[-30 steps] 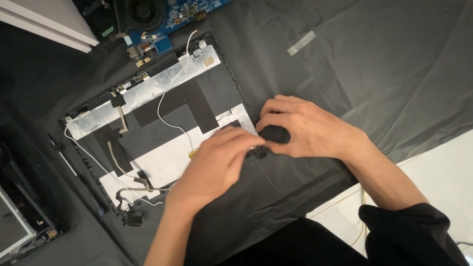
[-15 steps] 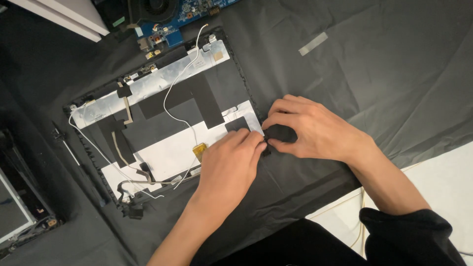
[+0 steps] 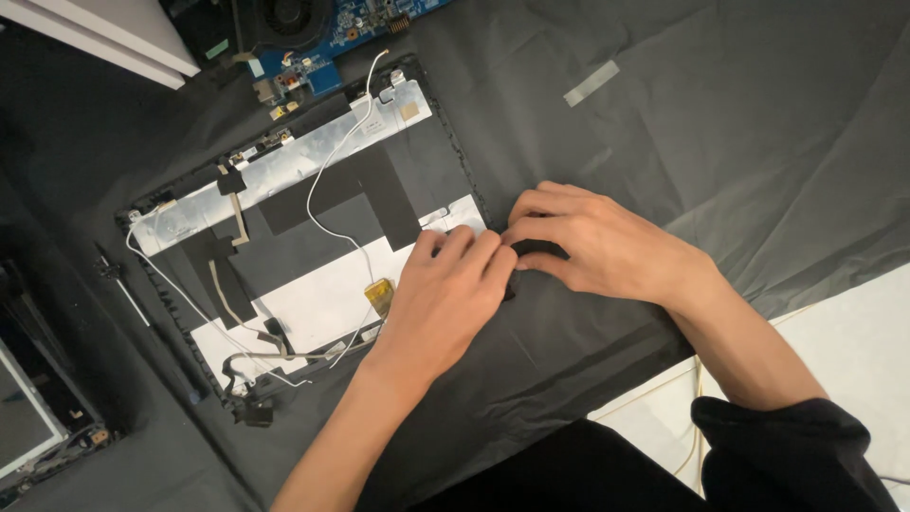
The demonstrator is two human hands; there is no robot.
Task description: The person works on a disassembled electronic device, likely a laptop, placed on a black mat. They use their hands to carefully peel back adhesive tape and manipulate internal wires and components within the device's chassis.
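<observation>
Black part (image 3: 540, 251) half-hidden, both hands' fingers (image 3: 531, 228) covering

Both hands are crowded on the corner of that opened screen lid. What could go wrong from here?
The left hand lies beside the yellow ribbon tab and thin white wire; a slip could snag either. The right hand covers a small black part, hiding what its fingertips press.
</observation>
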